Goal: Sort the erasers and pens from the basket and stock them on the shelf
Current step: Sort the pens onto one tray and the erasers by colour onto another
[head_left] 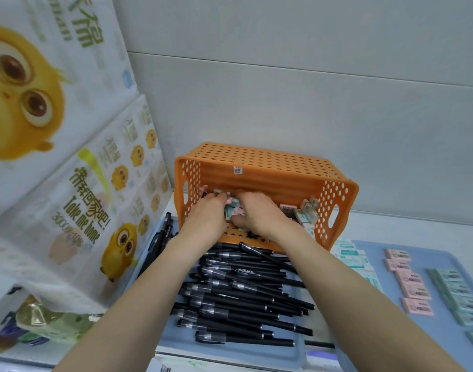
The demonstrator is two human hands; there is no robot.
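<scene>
My left hand (211, 209) and right hand (259, 213) are digging among light, grippy-looking erasers (307, 214). I cannot tell if they are holding any. Pinching the sides looks best.

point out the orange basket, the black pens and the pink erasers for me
orange basket (256, 159): head view, on its perforated upper wall
black pens (238, 298): head view, on a barrel in the middle of the pile
pink erasers (408, 279): head view, on the middle eraser of the row
</scene>
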